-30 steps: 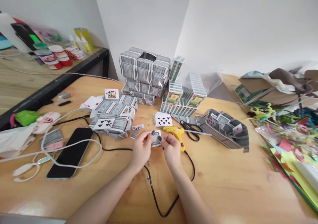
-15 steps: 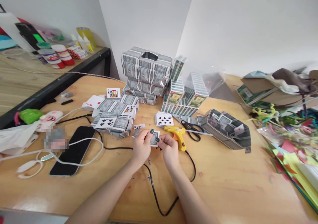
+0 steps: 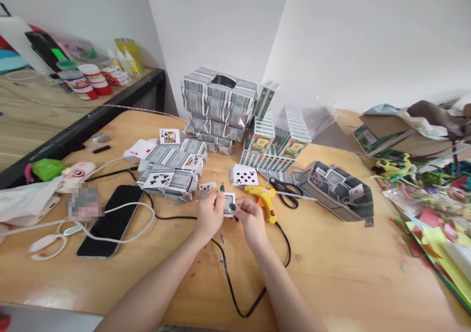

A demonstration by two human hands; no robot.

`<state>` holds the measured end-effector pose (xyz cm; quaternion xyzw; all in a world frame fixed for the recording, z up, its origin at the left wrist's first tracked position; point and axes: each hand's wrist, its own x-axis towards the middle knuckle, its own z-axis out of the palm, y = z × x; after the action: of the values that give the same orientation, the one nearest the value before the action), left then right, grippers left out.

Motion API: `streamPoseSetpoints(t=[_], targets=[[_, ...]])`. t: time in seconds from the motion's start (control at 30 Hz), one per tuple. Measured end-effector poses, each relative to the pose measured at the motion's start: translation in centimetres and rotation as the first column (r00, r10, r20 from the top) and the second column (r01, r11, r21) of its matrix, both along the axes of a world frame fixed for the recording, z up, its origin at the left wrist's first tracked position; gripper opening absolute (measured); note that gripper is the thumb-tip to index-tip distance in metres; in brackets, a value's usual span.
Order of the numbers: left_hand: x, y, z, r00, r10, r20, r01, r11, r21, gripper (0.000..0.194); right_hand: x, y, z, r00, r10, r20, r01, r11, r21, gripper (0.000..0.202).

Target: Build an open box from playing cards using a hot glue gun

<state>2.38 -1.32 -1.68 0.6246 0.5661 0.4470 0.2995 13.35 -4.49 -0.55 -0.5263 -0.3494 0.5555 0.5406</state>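
Between my two hands is a playing card (image 3: 228,204), its grey patterned back facing me. My left hand (image 3: 210,215) grips its left side, thumb pointing up. The fingers of my right hand (image 3: 250,219) pinch its right side, the thumb lying on the patterned face. Just right of my right hand lies a yellow glue gun (image 3: 265,199) with a black cord. Behind it are black-handled scissors (image 3: 285,192). A stack of cards with a spades card on top (image 3: 245,175) sits beyond my hands. A queen card piece (image 3: 207,186) lies near my left fingers.
Folded-card blocks (image 3: 167,184) stand left of centre, with a taller card structure (image 3: 221,106) behind. Green card boxes (image 3: 263,143) are piled beside it. A boat-shaped card piece (image 3: 336,192) is at right. A phone (image 3: 110,224) and white cable lie left; coloured paper (image 3: 437,243) fills the right edge.
Both hands keep hold of the card. My left thumb has straightened upward and shifted slightly off the card's face. The whole view has moved a little.
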Motion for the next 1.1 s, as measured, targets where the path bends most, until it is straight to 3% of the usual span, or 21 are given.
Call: streamPoseSetpoints(t=[0.2,0.33,0.47,0.57,0.67,0.83,0.93,1.1], targets=[[0.2,-0.3,0.2,0.995,-0.086,0.059,0.086,0.996,0.002,0.035,0.8,0.4,-0.3,0.988,0.146,-0.050,-0.146,0.989,0.002,0.026],[0.6,-0.5,-0.2,0.995,-0.059,0.083,0.061,0.998,-0.028,0.039,0.9,0.4,-0.2,0.997,0.080,0.018,-0.081,0.995,0.064,0.025],[0.5,-0.5,-0.3,0.979,-0.159,0.130,0.173,0.979,-0.105,0.041,1.2,0.5,0.1,0.999,-0.035,0.026,0.033,0.998,0.062,0.025],[0.4,-0.6,0.1,0.969,-0.244,0.043,0.247,0.965,-0.090,0.041,1.4,0.6,0.2,0.995,-0.091,0.034,0.088,0.994,0.059,0.025],[0.2,-0.6,0.4,0.967,-0.255,-0.027,0.253,0.965,-0.068,0.040,1.7,0.7,0.2,0.993,-0.111,0.037,0.108,0.992,0.068,0.025],[-0.1,-0.3,0.5,0.951,-0.307,-0.039,0.301,0.947,-0.114,0.042,1.9,0.7,0.1,0.988,-0.141,0.061,0.136,0.987,0.088,0.026],[-0.3,-0.3,0.7,0.935,-0.353,0.017,0.351,0.924,-0.153,0.039,2.1,0.7,0.1,0.987,-0.144,0.069,0.138,0.986,0.090,0.024],[-0.1,-0.3,1.3,0.878,-0.415,0.239,0.465,0.857,-0.221,0.034,2.4,0.9,-0.1,0.989,-0.129,0.078,0.122,0.989,0.080,0.024]])
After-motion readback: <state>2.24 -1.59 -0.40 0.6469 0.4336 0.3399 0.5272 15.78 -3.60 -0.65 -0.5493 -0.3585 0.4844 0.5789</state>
